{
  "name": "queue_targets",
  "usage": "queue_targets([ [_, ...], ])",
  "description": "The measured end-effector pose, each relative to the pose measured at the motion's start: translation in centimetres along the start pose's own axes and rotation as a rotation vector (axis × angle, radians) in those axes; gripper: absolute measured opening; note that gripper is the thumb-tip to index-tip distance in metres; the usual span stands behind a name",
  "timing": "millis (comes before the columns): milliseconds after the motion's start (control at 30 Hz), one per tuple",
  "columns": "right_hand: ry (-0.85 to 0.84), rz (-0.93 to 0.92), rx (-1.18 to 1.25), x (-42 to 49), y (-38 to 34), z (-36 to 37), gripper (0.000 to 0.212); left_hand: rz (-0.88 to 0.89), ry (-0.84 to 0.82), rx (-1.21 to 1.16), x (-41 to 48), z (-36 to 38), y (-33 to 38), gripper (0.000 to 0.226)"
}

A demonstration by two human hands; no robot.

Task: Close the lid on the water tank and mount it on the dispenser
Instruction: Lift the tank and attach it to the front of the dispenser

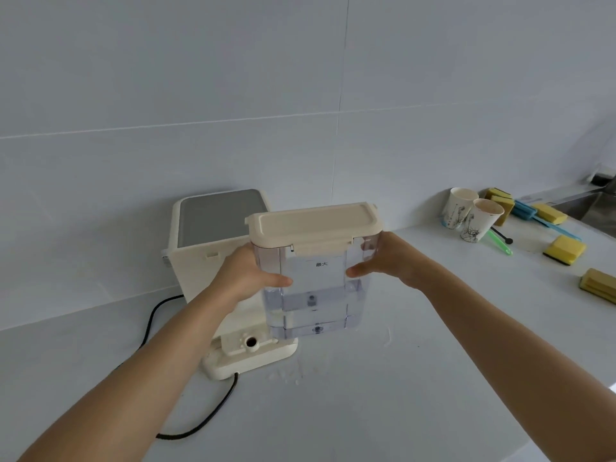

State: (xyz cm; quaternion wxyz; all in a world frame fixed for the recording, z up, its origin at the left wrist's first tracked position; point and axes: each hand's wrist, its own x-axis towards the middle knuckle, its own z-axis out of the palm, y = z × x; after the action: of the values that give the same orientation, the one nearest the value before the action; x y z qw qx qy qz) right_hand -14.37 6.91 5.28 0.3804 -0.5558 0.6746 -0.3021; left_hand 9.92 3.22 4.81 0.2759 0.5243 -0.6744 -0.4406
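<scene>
A clear plastic water tank [316,295] with a cream lid [315,223] lying flat on its top is held in the air above the counter. My left hand [248,273] grips its left side and my right hand [388,261] grips its right side, thumbs on the front face. The cream dispenser [200,261] stands just behind and left of the tank. Its base platform [256,350], with a round inlet hole, lies below the tank's lower left corner, apart from it.
A black power cable [213,413] runs from the dispenser over the white counter [400,395]. Water drops lie in front of the base. Two paper cups [473,215], yellow sponges [565,250], and blue and green utensils sit at the right, with a sink [596,208] beyond.
</scene>
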Motion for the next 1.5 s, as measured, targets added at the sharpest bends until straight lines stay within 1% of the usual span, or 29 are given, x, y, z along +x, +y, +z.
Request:
queue_targets([
  [167,-0.066,-0.067,0.0,1.0,-3.0,2.8,0.082,-0.043,0.079,-0.014,-1.7,-3.6,-0.8,0.051],
  [300,-0.118,-0.097,0.024,2.1,-5.0,5.4,0.079,-0.097,0.115,-0.035,-2.8,-6.3,-1.6,0.062],
  [367,-0.13,-0.09,0.049,2.6,-5.7,6.7,0.078,-0.116,0.14,-0.059,-3.2,-7.3,-1.8,0.055],
  [467,-0.159,-0.107,0.089,3.0,-6.5,8.3,0.072,-0.158,0.163,-0.057,-3.5,-8.6,-2.1,0.046],
  [567,-0.151,-0.104,0.107,3.2,-6.7,9.4,0.077,-0.2,0.157,-0.052,-3.5,-9.3,-2.2,0.04],
  [700,-0.134,-0.09,0.104,3.4,-6.6,10.2,0.082,-0.235,0.178,-0.062,-3.2,-9.5,-2.7,0.04],
  [833,-0.123,-0.072,0.093,3.5,-6.5,10.3,0.077,-0.231,0.154,-0.083,-2.9,-9.1,-3.5,0.046],
  [1033,-0.116,-0.046,0.095,3.8,-5.9,10.4,0.076,-0.244,0.163,-0.102,-2.4,-8.3,-4.5,0.049],
  [1200,-0.136,-0.033,0.087,4.1,-5.1,10.9,0.077,-0.242,0.162,-0.085,-2.2,-7.9,-5.5,0.06],
  [1333,-0.145,-0.034,0.082,4.1,-4.5,11.2,0.076,-0.263,0.173,-0.1,-2.2,-7.3,-6.3,0.054],
  [1500,-0.148,-0.021,0.055,4.2,-4.0,11.7,0.079,-0.276,0.184,-0.085,-2.2,-6.8,-7.2,0.056],
])
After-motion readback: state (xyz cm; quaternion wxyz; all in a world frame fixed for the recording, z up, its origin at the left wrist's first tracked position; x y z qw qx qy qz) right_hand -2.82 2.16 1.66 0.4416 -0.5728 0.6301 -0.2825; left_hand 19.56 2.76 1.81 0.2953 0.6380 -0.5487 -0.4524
